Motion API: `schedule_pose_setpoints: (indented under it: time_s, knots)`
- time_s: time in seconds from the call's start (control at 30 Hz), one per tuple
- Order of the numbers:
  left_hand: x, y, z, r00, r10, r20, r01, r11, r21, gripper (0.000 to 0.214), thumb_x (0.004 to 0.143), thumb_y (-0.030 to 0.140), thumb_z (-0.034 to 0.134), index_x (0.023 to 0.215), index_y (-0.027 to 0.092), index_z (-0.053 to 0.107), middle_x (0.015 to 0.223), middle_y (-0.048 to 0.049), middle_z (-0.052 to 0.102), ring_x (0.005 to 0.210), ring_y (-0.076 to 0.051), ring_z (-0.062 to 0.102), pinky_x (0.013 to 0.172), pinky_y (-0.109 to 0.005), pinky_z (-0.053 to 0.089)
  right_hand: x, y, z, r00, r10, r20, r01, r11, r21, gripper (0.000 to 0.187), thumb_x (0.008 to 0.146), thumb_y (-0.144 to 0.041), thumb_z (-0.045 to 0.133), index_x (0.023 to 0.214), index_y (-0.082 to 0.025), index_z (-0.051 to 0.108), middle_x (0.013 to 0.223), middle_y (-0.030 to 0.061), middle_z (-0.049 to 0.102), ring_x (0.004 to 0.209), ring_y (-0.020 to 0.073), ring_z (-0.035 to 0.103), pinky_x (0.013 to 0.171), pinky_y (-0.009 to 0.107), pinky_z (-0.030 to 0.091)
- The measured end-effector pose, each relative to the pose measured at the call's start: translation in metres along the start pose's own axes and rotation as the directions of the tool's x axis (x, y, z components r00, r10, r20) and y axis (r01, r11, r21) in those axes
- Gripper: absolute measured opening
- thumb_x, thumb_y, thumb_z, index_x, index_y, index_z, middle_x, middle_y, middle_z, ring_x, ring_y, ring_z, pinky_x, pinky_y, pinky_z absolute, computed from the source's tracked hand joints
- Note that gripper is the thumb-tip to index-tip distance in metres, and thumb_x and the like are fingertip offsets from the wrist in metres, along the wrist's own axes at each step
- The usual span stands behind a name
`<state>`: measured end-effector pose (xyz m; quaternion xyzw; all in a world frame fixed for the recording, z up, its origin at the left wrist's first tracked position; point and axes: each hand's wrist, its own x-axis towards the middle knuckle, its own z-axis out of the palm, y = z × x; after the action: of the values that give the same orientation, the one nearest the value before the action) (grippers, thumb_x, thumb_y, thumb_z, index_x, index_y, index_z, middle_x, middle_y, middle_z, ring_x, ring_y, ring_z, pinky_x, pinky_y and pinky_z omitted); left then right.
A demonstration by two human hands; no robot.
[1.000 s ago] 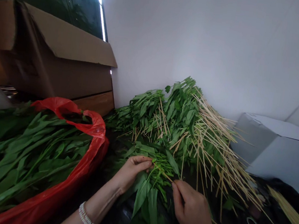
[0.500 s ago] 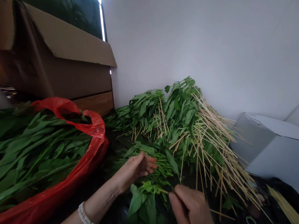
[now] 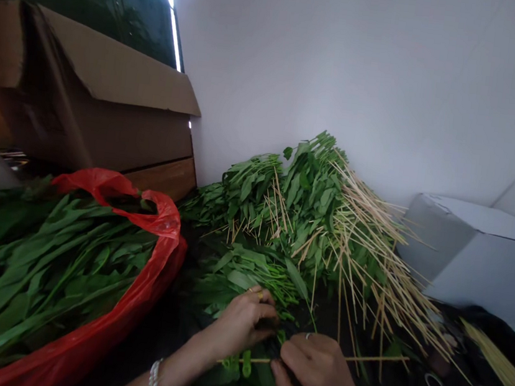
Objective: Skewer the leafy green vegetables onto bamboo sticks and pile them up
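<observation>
My left hand (image 3: 244,321) is closed around folded green leaves (image 3: 237,362) low in the middle of the view; a pearl bracelet sits on its wrist. My right hand (image 3: 311,370) pinches a thin bamboo skewer (image 3: 373,358) that runs sideways through those leaves, its tip poking out to the left of my left hand. The two hands touch over the leaves. Just beyond them lies a small heap of loose green leaves and stems (image 3: 247,273).
A big pile of skewered greens (image 3: 320,219) leans on the white wall. A red plastic bag (image 3: 156,256) of leaves lies left, cardboard boxes (image 3: 108,106) behind it. A grey box (image 3: 479,258), loose skewers (image 3: 495,360) and a tape roll (image 3: 435,385) sit right.
Both hands have drawn back toward me. My left hand went from open over the heap to closed on folded leaves, and the skewer in my right hand now passes through them.
</observation>
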<state>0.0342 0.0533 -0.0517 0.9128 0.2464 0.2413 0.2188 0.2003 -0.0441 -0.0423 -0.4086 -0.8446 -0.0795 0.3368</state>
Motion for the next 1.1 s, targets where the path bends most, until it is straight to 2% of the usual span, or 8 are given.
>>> schedule_pose_setpoints:
  time_s: [0.13,0.23,0.33,0.4,0.47,0.63,0.93,1.1]
  knots:
    - [0.004,-0.003,-0.011,0.964,-0.196,-0.179,0.115,0.916,-0.386,0.005,0.080,0.023,0.067,0.081,0.018,0.067,0.079,-0.0021,0.064,0.079,-0.017,0.057,0.074,-0.027,0.042,0.001,-0.001,-0.004,0.999,0.023,-0.029,-0.022,0.999,0.029,0.017,0.085,-0.014,0.044,0.069,-0.020,0.044,0.061,-0.0023,0.050,0.055,0.0111,0.047,0.055,0.027,0.027]
    - [0.007,-0.008,-0.025,0.846,-0.441,-0.301,0.053,0.631,-0.774,0.015,0.077,0.028,0.072,0.086,0.018,0.067,0.073,0.0000,0.065,0.073,-0.014,0.059,0.069,-0.022,0.044,0.002,0.002,-0.003,0.993,0.087,-0.078,-0.082,0.994,0.070,0.021,0.089,-0.015,0.044,0.068,-0.020,0.043,0.060,-0.0035,0.047,0.052,0.0097,0.044,0.054,0.026,0.028]
    - [0.008,-0.012,-0.035,0.737,-0.628,-0.250,-0.089,0.276,-0.957,0.025,0.071,0.030,0.078,0.091,0.018,0.069,0.076,0.0001,0.068,0.068,-0.010,0.060,0.065,-0.018,0.045,0.000,0.009,0.000,0.969,0.217,-0.114,-0.200,0.969,0.144,0.020,0.092,-0.018,0.043,0.073,-0.021,0.047,0.061,-0.0040,0.048,0.053,0.0090,0.047,0.054,0.024,0.031]
    - [0.008,-0.011,-0.037,0.727,-0.668,-0.160,-0.131,0.094,-0.987,0.027,0.067,0.030,0.081,0.088,0.017,0.070,0.075,0.0002,0.069,0.063,-0.007,0.059,0.059,-0.016,0.045,-0.002,0.014,0.003,0.942,0.307,-0.132,-0.279,0.940,0.194,0.015,0.094,-0.020,0.044,0.082,-0.021,0.053,0.066,-0.0039,0.054,0.057,0.0088,0.052,0.057,0.022,0.034]
    - [0.008,-0.008,-0.035,0.745,-0.660,-0.098,-0.123,0.008,-0.992,0.027,0.064,0.029,0.084,0.084,0.016,0.071,0.070,0.0007,0.069,0.060,-0.007,0.059,0.058,-0.015,0.045,-0.003,0.017,0.005,0.921,0.361,-0.148,-0.324,0.918,0.228,0.011,0.094,-0.022,0.044,0.092,-0.022,0.055,0.074,-0.0037,0.059,0.064,0.0089,0.058,0.061,0.021,0.038]
    - [0.007,0.000,-0.028,0.800,-0.598,-0.049,-0.022,0.053,-0.998,0.027,0.064,0.029,0.083,0.085,0.014,0.074,0.072,-0.0031,0.073,0.064,-0.010,0.064,0.065,-0.018,0.049,-0.005,0.021,0.009,0.905,0.412,-0.107,-0.376,0.892,0.251,0.015,0.095,-0.025,0.042,0.098,-0.025,0.057,0.081,-0.0037,0.064,0.070,0.0101,0.062,0.066,0.021,0.042]
    - [0.005,-0.005,-0.026,0.806,-0.572,-0.150,0.068,0.341,-0.938,0.025,0.072,0.033,0.077,0.091,0.016,0.075,0.083,-0.0050,0.076,0.072,-0.013,0.067,0.072,-0.021,0.048,-0.008,0.024,0.013,0.890,0.439,-0.123,-0.411,0.889,0.202,0.016,0.096,-0.027,0.042,0.098,-0.025,0.058,0.085,-0.0024,0.066,0.073,0.0114,0.065,0.069,0.022,0.045]
    - [0.005,-0.004,-0.025,0.803,-0.582,-0.129,0.029,0.253,-0.967,0.021,0.071,0.028,0.078,0.088,0.016,0.074,0.080,-0.0044,0.076,0.073,-0.013,0.068,0.074,-0.021,0.049,-0.007,0.023,0.011,0.891,0.434,-0.135,-0.412,0.897,0.160,0.017,0.096,-0.027,0.041,0.098,-0.025,0.058,0.084,-0.0024,0.067,0.072,0.0116,0.065,0.068,0.022,0.045]
